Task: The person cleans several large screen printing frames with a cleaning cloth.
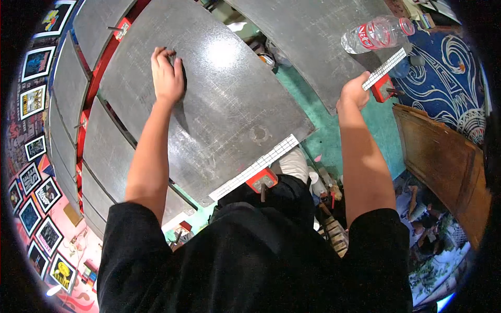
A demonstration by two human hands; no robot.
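On the farther worktop, a clear plastic bottle lies on its side, its neck towards the right end; it is the one loose thing near my right hand. A red clamp sits against that end, just beside my wrist, and past it spreads a blue patterned cloth with white swirls. Lower on the right a brown wooden board leans at a slant. A second red clamp stands at the end of the near worktop, right in front of my body. Away to my left run a red rail and a wall of framed pictures.

The near worktop, grey and scuffed, lies below and between my arms; its long axis slants from the lower right, near me, to the upper left. The farther one lies beyond a gap, pointing much the same way. Gridded white strips, one near and one far, edge their ends, crossing that direction.

My left hand rests on the near worktop with its grip half curled; I cannot tell whether anything is under the fingers. My right grip is bent in at the farther worktop's corner, by the strip's lower end, its fingers hidden, so I cannot tell how tightly it closes.
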